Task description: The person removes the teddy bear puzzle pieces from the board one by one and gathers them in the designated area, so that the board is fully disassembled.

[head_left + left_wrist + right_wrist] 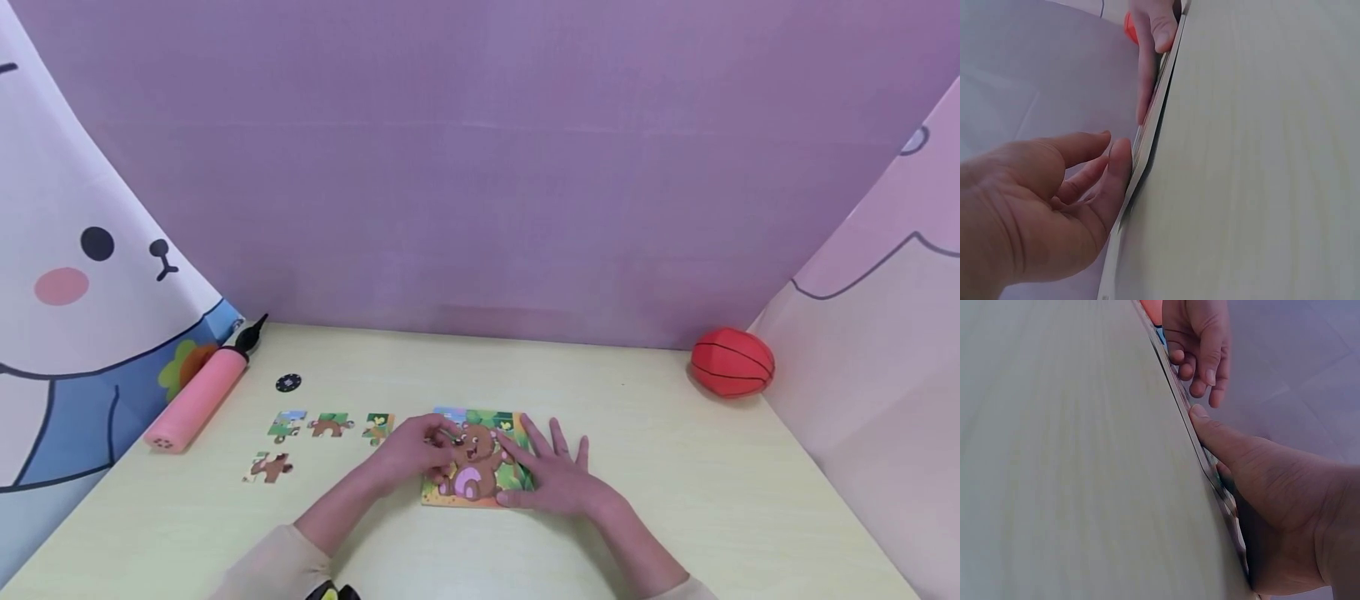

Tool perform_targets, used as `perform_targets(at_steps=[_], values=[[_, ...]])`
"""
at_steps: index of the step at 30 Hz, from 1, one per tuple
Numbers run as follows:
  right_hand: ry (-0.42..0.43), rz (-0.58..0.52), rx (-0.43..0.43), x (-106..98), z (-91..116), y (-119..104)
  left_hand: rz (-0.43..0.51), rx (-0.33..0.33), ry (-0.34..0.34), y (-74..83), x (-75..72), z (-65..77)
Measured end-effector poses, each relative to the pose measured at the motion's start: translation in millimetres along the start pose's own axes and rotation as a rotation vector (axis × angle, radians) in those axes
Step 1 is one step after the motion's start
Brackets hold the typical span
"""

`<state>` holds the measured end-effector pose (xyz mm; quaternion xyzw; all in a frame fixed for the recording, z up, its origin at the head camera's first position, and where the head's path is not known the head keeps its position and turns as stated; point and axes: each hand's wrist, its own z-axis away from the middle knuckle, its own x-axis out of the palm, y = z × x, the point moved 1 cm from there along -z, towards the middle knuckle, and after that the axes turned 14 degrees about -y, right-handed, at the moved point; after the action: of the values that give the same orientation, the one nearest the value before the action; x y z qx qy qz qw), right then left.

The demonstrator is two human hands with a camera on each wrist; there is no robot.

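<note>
A square jigsaw puzzle board (480, 475) with a brown bear on it lies flat on the table. Over its left side, my left hand (412, 452) has loosely bent fingers. In the left wrist view, nothing shows between its thumb and index finger, and its lower fingers (1116, 181) are at the board's edge. My right hand (561, 482) lies with spread fingers along the right side, thumb and index finger on the picture. In the right wrist view, that thumb (1200, 419) is on the near edge. The left hand covers part of the picture's left side.
Left of the board lie loose puzzle pieces (330, 426), several in all. A black round disc (288, 382) is behind them. A pink hand pump (198, 400) lies along the left wall, and a red ball (732, 363) sits at the back right corner.
</note>
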<state>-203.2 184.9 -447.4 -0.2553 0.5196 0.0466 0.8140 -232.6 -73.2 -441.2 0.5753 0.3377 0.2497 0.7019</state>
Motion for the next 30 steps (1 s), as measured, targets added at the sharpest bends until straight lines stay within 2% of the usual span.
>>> perform_targets(at_steps=[8, 22, 30], values=[[0.001, 0.010, -0.003, 0, 1, 0, -0.126, -0.019, 0.008, 2.4, 8.0, -8.7], [0.001, 0.009, 0.002, 0, 0, -1, -0.158, -0.073, -0.012, 6.2, 13.8, -11.6], [-0.002, 0.000, 0.005, -1, 1, -3, -0.145, -0.080, -0.029, 6.4, 14.8, -11.9]])
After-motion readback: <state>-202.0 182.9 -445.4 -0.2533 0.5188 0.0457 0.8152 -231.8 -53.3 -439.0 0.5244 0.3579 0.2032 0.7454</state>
